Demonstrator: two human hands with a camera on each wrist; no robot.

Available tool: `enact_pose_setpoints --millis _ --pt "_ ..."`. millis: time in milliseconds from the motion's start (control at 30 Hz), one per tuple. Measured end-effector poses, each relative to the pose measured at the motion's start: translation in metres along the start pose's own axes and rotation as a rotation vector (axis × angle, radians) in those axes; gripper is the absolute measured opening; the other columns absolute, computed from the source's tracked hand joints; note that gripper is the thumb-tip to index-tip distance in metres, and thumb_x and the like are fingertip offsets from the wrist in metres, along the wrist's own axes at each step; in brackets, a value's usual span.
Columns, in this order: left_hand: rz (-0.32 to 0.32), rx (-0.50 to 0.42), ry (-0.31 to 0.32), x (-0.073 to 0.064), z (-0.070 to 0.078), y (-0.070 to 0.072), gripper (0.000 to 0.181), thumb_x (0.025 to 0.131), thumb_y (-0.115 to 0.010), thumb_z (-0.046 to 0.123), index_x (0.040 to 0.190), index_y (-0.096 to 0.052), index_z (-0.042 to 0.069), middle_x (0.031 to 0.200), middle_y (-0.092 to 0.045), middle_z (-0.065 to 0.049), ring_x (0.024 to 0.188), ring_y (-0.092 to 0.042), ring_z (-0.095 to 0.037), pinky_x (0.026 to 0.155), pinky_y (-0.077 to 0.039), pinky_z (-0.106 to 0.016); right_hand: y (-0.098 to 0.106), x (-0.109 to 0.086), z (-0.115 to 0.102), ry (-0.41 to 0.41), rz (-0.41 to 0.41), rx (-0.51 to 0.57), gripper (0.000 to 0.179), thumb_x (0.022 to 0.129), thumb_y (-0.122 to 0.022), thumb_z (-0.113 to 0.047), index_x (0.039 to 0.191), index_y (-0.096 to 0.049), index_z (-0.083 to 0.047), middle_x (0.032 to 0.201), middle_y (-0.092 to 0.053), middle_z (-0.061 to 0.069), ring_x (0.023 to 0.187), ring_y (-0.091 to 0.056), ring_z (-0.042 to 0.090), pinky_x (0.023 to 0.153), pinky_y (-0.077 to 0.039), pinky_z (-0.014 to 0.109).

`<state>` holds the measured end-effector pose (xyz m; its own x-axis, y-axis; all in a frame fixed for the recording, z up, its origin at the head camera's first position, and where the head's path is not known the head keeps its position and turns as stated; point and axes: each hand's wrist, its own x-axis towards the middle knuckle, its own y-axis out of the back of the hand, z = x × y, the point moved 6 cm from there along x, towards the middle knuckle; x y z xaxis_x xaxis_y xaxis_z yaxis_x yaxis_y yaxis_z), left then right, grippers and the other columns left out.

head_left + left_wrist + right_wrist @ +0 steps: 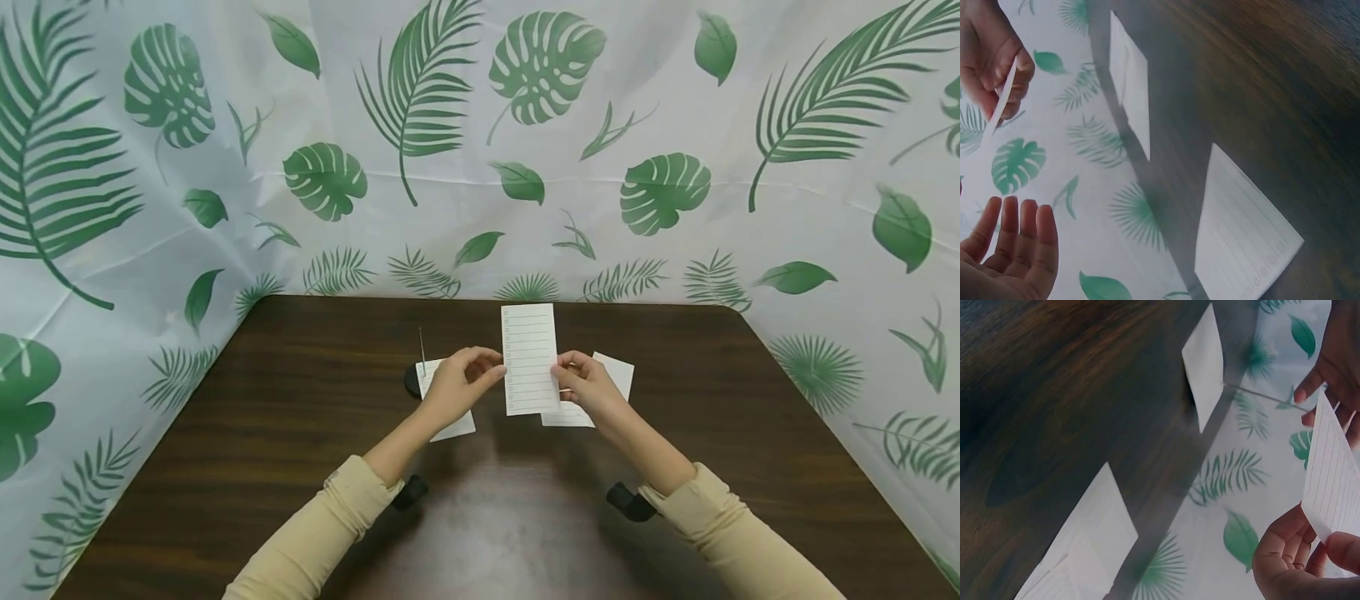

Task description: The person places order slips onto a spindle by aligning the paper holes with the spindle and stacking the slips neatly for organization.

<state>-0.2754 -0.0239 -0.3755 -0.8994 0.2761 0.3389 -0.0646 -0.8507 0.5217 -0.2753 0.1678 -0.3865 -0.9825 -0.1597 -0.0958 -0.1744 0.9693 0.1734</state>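
A white checklist sheet [529, 358], with ruled lines and a column of small boxes, is held up above the table. My right hand [588, 383] pinches its right edge between thumb and fingers. At the opposite edge is my left hand [462, 379], its thumb tip close to or touching the paper; in the left wrist view its fingers [1013, 244] look straight. Below the left hand, another lined sheet [453, 431] lies over a round black base [412, 381]. A thin metal spike [422, 350] stands upright there, apparently through that sheet.
Overlapping white sheets [617, 373] lie on the dark wooden table [510, 517] behind the right hand. Black wrist straps [630, 502] show under both forearms. A leaf-patterned curtain [450, 208] hangs along the back and sides.
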Motion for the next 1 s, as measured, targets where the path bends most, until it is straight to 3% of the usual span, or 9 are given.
enact_pose_setpoints --millis 233,467,567,733,1000 --pt "0.024 -0.084 0.08 0.007 0.006 0.0 0.027 0.091 -0.063 0.025 0.105 -0.066 0.002 0.089 -0.067 -0.011 0.077 -0.061 -0.02 0.065 -0.05 -0.022 -0.009 -0.001 -0.004 0.009 -0.015 0.011 0.01 0.097 -0.048 -0.006 0.101 -0.048 0.003 0.08 -0.059 -0.009 0.075 -0.056 0.005 0.065 -0.051 0.018" --pt "0.086 -0.208 0.112 0.011 0.004 0.001 0.023 0.091 -0.063 0.019 0.089 -0.066 -0.004 0.08 -0.065 -0.019 0.07 -0.063 -0.036 0.054 -0.048 -0.017 -0.012 0.001 -0.005 0.002 -0.019 -0.036 0.016 0.098 -0.048 -0.008 0.105 -0.049 0.006 0.085 -0.059 -0.003 0.077 -0.057 0.008 0.069 -0.052 0.022" --pt "0.119 -0.216 0.107 0.013 0.004 0.004 0.023 0.091 -0.063 0.016 0.083 -0.066 -0.005 0.075 -0.065 -0.019 0.06 -0.062 -0.026 0.052 -0.048 -0.017 -0.014 0.003 -0.008 0.011 -0.028 -0.056 0.019 0.097 -0.049 -0.01 0.107 -0.049 0.007 0.085 -0.057 -0.001 0.077 -0.056 0.008 0.069 -0.052 0.022" --pt "0.142 -0.267 0.158 0.016 0.0 0.009 0.022 0.09 -0.064 0.013 0.084 -0.066 -0.008 0.074 -0.064 -0.018 0.055 -0.053 -0.004 0.053 -0.051 -0.017 -0.018 0.005 -0.012 0.035 -0.055 -0.113 0.023 0.096 -0.051 -0.01 0.11 -0.051 0.009 0.085 -0.062 0.0 0.074 -0.057 0.005 0.067 -0.052 0.021" --pt "0.102 -0.294 0.215 0.02 -0.005 0.022 0.023 0.091 -0.062 0.015 0.085 -0.065 -0.006 0.07 -0.059 -0.007 0.058 -0.056 -0.015 0.056 -0.052 -0.018 -0.029 0.01 -0.021 0.237 -0.029 -0.28 0.019 0.095 -0.054 -0.008 0.098 -0.06 0.01 0.09 -0.067 0.023 0.068 -0.055 0.01 0.059 -0.048 0.021"
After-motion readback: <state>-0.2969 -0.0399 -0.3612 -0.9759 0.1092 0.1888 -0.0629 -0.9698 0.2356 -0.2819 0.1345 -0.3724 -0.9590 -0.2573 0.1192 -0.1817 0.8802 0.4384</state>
